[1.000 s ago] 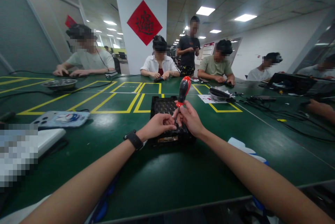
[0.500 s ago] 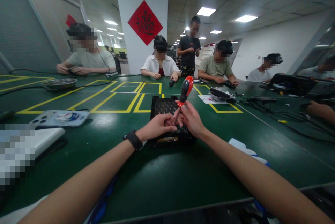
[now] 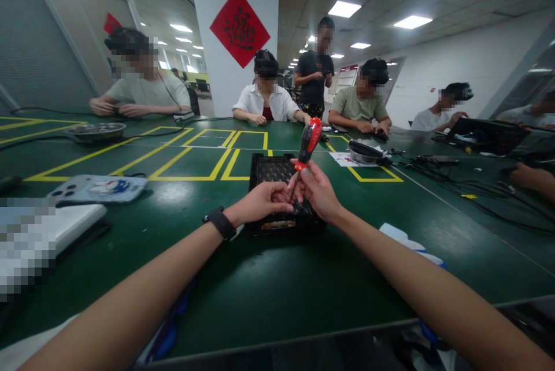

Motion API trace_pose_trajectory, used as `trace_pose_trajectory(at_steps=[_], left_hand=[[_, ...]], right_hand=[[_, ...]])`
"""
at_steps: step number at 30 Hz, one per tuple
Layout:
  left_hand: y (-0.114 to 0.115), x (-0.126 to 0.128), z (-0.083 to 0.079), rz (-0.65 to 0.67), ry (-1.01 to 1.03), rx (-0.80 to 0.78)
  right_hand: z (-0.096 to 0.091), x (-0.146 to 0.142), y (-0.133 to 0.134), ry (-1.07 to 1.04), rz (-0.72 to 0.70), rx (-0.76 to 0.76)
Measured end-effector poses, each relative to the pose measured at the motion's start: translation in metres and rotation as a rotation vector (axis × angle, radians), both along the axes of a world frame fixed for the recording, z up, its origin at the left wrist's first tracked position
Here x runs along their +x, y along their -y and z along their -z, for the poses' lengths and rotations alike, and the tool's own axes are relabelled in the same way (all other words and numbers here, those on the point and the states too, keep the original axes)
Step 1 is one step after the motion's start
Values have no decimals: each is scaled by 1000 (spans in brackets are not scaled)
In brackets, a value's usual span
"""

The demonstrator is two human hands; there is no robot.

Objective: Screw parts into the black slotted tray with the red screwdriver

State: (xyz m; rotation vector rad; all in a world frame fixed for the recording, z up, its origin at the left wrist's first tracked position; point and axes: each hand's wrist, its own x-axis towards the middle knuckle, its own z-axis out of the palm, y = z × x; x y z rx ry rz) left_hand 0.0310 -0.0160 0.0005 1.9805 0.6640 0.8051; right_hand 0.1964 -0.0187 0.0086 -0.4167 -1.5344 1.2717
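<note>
A red-and-black screwdriver [image 3: 310, 143] leans slightly right, its handle up and its thin shaft pointing down. My right hand [image 3: 319, 190] is closed around the shaft just below the handle. Beside the lower end of the shaft, my left hand [image 3: 260, 204] has thumb and fingers drawn together; whatever they pinch is too small to make out. Beneath both hands a black plastic box [image 3: 269, 167] with a patterned, gridded inside sits on the green table. My fingers cover part of the box and the spot where the screwdriver's tip ends.
On the left lie a phone in a decorated case [image 3: 102, 188] and a white object [image 3: 80, 223]. A metal bowl [image 3: 97, 132] stands farther back. To the right are another bowl [image 3: 368, 152], black cables [image 3: 451, 177] and a white-and-blue item [image 3: 407, 241]. Several people sit opposite; one stands.
The view has tipped slightly downward. My hands and the screwdriver keep nearly the same pose over the box. Across the table, the person in the white shirt has stretched an arm out sideways.
</note>
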Motion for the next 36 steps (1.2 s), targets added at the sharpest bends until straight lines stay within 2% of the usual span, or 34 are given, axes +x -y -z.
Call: trace_pose_trajectory(at_steps=[5,13,20,31,36], left_hand=[[-2,0,3,-42,2,12],[1,-1,0,68,30,-60],[-1,0,3,-97,-16,48],[4,-2,-3,47,-16,11],[2,1,-2,-89,-5,60]], right_hand=[[1,-1,-1,28,-17,27],[2,-1,-1,48,-2,12],[1,-2,0,41,21,37],[1,-1,-1,65,34,59],[1,-1,-2,65,52,75]])
